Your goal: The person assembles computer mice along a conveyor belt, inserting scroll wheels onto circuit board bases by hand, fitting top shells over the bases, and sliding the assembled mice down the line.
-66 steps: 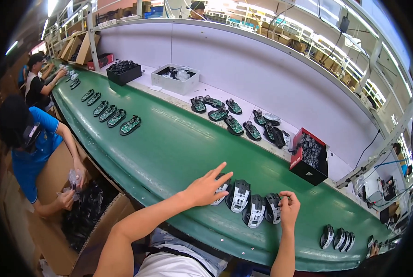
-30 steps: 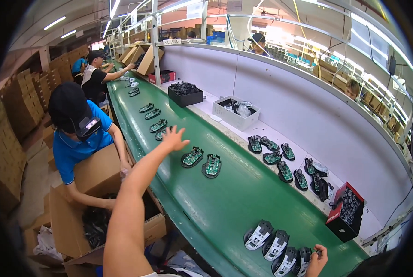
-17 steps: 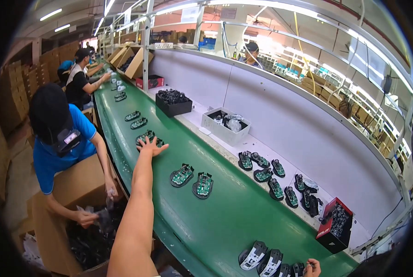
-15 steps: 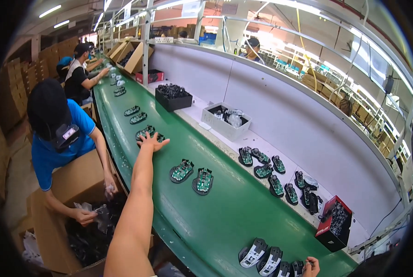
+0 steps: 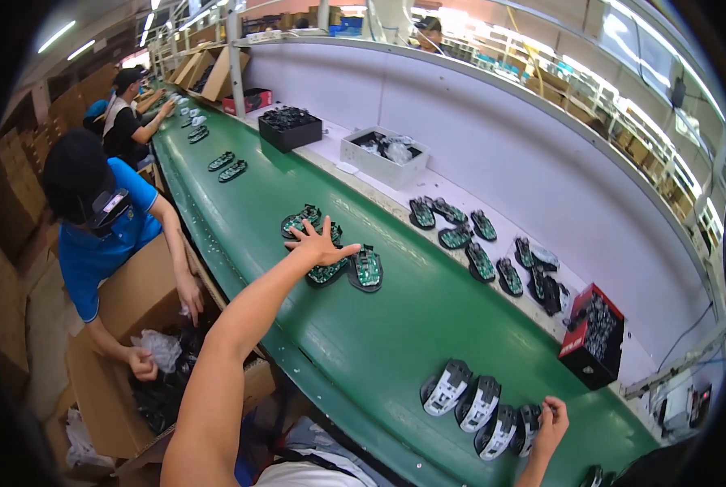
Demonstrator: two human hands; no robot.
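Observation:
On the green belt, my left hand is open, fingers spread over a cluster of computer mouse bases with green circuit boards. One mouse base shows past its fingertips, and another mouse base lies by the thumb. Others are partly hidden under the palm. At the lower right, my right hand has its fingers curled against the rightmost mouse assembly of a short row. These have white-and-grey inner frames, like the mouse assembly at the row's left end.
A ledge behind the belt carries several mouse bases, a red-and-black box of small dark parts, a pale bin and a black tray. At left, a co-worker in blue reaches into a cardboard carton.
My left hand has come rightward and nearer, and the mouse bases under it now sit close to the pair that stood apart. The view has shifted, showing more of my right hand and its row.

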